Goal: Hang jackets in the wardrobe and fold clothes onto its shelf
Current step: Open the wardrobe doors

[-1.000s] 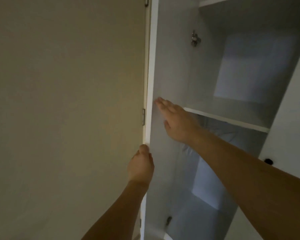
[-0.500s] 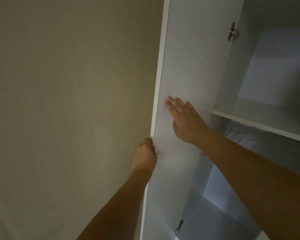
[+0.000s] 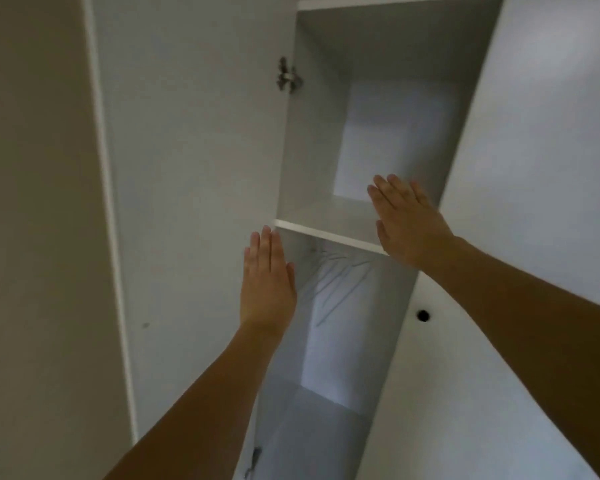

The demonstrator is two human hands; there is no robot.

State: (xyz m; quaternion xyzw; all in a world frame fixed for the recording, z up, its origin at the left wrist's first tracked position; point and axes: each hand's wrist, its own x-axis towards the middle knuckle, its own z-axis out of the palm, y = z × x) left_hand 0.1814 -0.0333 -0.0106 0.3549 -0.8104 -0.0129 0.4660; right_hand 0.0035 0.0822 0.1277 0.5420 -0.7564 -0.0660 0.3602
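Note:
A white wardrobe stands open before me, its left door (image 3: 194,188) swung wide to the left. A white shelf (image 3: 329,232) crosses the inside, with a bare compartment above it. Under the shelf hang several pale empty hangers (image 3: 336,275). My left hand (image 3: 265,282) is raised flat, fingers together, near the door's hinge side just below the shelf's left end. My right hand (image 3: 409,223) is held flat with fingers apart in front of the shelf's right end, beside the shut right door (image 3: 534,168). Neither hand holds anything. No jackets or clothes are in view.
A beige wall (image 3: 32,237) runs along the left of the open door. Metal hinges show high (image 3: 286,76) and low (image 3: 253,460) on the left door. A dark round hole or knob (image 3: 423,315) marks the right door. The lower compartment floor (image 3: 312,431) is bare.
The left door has swung fully open to the left. My left hand let go of its edge and my right hand left its inner face; both now hover near the shelf.

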